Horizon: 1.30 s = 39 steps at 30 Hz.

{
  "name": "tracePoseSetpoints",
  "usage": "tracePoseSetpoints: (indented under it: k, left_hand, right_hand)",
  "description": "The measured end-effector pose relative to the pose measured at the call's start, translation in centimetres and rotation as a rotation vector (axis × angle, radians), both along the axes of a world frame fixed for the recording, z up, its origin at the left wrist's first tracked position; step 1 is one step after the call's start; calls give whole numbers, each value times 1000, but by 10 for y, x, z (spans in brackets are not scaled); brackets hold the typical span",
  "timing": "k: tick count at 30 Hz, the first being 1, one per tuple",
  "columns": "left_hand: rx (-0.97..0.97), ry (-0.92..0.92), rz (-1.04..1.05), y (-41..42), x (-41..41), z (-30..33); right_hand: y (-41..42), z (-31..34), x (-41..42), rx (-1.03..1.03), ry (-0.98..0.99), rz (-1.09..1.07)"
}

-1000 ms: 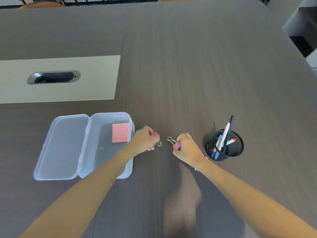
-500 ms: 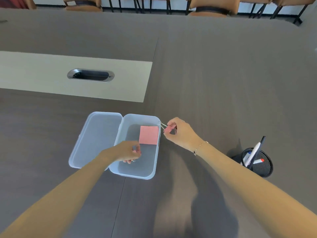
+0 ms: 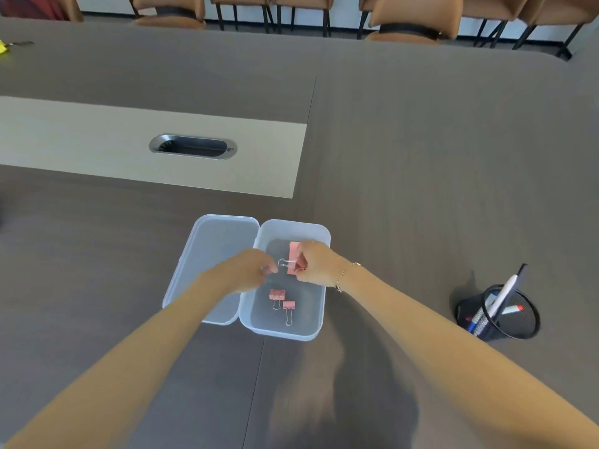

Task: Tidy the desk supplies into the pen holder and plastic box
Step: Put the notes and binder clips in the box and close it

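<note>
The clear plastic box (image 3: 319,306) stands open, its lid (image 3: 214,260) folded flat to the left. Two pink binder clips (image 3: 276,294) (image 3: 288,305) lie on the box floor near the front. My right hand (image 3: 321,264) hovers over the back of the box, pinching a third pink binder clip (image 3: 284,262) whose wire handle points left. A pink sticky note pad (image 3: 293,249) shows partly behind that hand. My left hand (image 3: 246,270) is blurred at the box's left wall, fingers loose, with nothing visible in it. The black mesh pen holder (image 3: 515,322) with pens stands to the right.
A metal cable grommet (image 3: 193,146) sits in a beige inlay (image 3: 97,140) of the dark table. Brown chairs (image 3: 411,14) line the far edge. A small yellow object (image 3: 2,48) lies at the far left.
Both hands carried clips from the table to the box. Two clips now lie in the box, and my left hand has drawn back. My right hand moved over the box with its clip.
</note>
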<state>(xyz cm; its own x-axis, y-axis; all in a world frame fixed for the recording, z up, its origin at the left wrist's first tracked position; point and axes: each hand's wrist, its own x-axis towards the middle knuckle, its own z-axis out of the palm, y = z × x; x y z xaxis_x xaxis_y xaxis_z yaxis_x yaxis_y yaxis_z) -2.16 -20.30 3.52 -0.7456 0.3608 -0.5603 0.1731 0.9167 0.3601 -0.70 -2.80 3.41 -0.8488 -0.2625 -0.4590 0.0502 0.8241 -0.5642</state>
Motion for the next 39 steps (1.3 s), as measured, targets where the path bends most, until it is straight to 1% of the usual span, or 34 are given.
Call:
tracePoseSetpoints:
  k: [3, 4, 6, 8, 10, 13, 16, 18, 20, 21, 22, 23, 25, 26, 28, 31, 34, 37, 39]
  left_hand:
    - [105, 261, 147, -12, -2, 10]
    - [114, 331, 206, -23, -6, 9]
    - [109, 415, 330, -44, -11, 1]
    - [81, 430, 458, -63, -13, -8]
    - [63, 371, 589, -77, -13, -21]
    - [79, 315, 726, -89, -11, -31]
    - [125, 195, 878, -96, -10, -32]
    - [154, 59, 986, -103, -13, -32]
    - [232, -95, 1075, -110, -18, -33]
    - [271, -152, 1104, -113, -20, -30]
    - [300, -195, 1126, -115, -21, -25]
    - [309, -220, 1136, -118, -22, -19]
    - [304, -238, 1129, -126, -26, -4]
    - [315, -249, 1147, -131, -28, 3]
    - [334, -294, 1192, -138, -33, 20]
    - [329, -399, 1152, -139, -38, 44]
    - [417, -542, 1073, -132, -38, 63]
    - [534, -664, 942, -120, -32, 73]
    - [576, -697, 822, -108, -28, 71]
  right_hand:
    - [-5, -11, 1, 120, -54, 99]
    - [-10, -16, 0, 146, -64, 131]
    - [-16, -23, 2, 207, -100, 215]
    - [-18, -28, 3, 258, -98, 286]
    - [-19, -32, 4, 292, -73, 337]
    - [-18, -35, 5, 305, -44, 389]
    - [-10, -35, 4, 307, 38, 376]
    - [-1, -36, 6, 256, 206, 272]
    - [8, -37, 14, 154, 388, 33]
    - [11, -37, 20, 75, 394, -123]
    - [14, -37, 26, -20, 333, -266]
    - [17, -36, 32, -123, 225, -387]
    - [21, -36, 40, -285, -22, -543]
    - [24, -35, 42, -331, -120, -586]
    - [26, -38, 42, -419, -239, -651]
    - [28, -39, 40, -644, -405, -777]
    - [33, -30, 40, -787, -495, -850]
    - [41, -23, 43, -804, -512, -843]
    - [43, -21, 44, -806, -511, -832]
